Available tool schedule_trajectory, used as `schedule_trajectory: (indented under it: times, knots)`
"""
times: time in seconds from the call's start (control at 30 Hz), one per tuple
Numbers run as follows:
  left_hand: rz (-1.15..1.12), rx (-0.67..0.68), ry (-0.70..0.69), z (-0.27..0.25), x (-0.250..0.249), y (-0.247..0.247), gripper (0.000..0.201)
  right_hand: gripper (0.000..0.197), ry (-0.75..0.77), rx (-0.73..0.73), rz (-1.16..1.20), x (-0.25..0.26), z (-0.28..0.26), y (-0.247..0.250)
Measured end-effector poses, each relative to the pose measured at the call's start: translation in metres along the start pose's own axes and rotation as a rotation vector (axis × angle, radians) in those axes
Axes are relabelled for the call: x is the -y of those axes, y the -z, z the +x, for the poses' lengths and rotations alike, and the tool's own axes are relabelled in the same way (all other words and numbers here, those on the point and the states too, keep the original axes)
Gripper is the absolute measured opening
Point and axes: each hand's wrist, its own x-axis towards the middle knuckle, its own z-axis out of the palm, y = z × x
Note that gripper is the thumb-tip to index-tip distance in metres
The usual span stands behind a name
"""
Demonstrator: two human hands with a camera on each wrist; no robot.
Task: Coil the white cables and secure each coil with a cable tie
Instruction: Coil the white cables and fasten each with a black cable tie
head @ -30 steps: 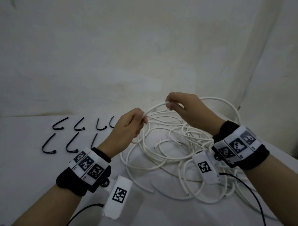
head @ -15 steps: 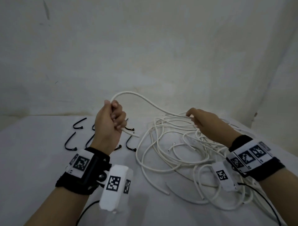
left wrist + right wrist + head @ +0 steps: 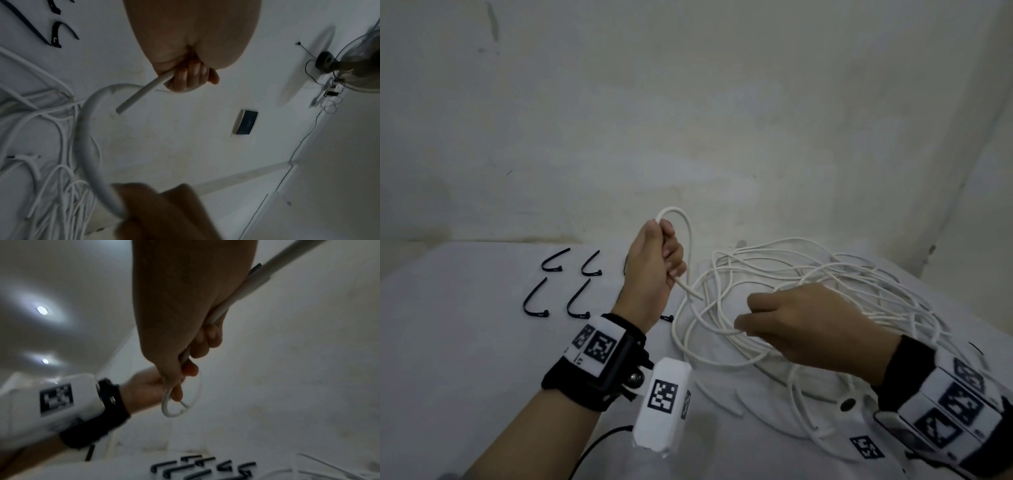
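A tangle of white cables point(image 3: 808, 281) lies on the white table point(image 3: 455, 342) at centre right. My left hand point(image 3: 657, 260) is raised above the table and grips one white cable point(image 3: 690, 236) near its end. That cable arches over the fist, and its cut end point(image 3: 123, 108) pokes out below the fingers. My right hand point(image 3: 784, 322) is lower, over the near side of the tangle, and grips the same cable point(image 3: 228, 305) further along. Several black cable ties point(image 3: 537, 305) lie in two rows left of my left hand.
A plain wall point(image 3: 688, 120) rises right behind the table. The table's left part holds only the ties. A black wire point(image 3: 599, 442) hangs from my left wrist unit. In the left wrist view a fan point(image 3: 359, 65) and a wall switch point(image 3: 246, 121) show.
My left hand has stayed raised with the cable end. My right hand slid toward me and down along the cable, shrinking the arch into a small loop over my left fist.
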Motion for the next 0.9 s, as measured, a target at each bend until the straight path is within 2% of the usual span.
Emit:
schedule_trajectory:
  times: [0.2,0.4,0.47,0.57,0.63,0.7,0.8,0.9]
  knots:
    - [0.169,0.161,0.075,-0.013,0.01,0.0,0.039,0.023,0.042,-0.191,0.145,0.004,0.026,0.032]
    - [0.331,0.301,0.093,-0.022,0.008,0.003,0.042,0.037,-0.154,-0.311,0.223,-0.01,0.05,0.031]
    - [0.29,0.305,0.105,-0.023,0.007,0.005,0.042,0.045,-0.235,-0.305,0.253,-0.012,0.058,0.028]
    - [0.162,0.283,0.149,-0.02,0.01,0.011,0.044,0.045,-0.341,-0.24,0.299,-0.016,0.068,0.021]
    - [0.09,0.271,0.193,-0.017,0.014,0.018,0.045,0.042,-0.343,-0.204,0.261,-0.016,0.075,0.013]
    - [0.017,0.27,0.241,-0.017,0.016,0.025,0.045,0.048,-0.328,-0.188,0.243,-0.013,0.082,0.003]
    - [-0.091,0.271,0.289,-0.018,0.018,0.034,0.048,0.059,-0.306,-0.253,0.291,-0.009,0.09,-0.007]
    - [-0.261,0.254,0.332,-0.017,0.017,0.038,0.049,0.052,-0.334,-0.283,0.349,-0.012,0.096,-0.01]
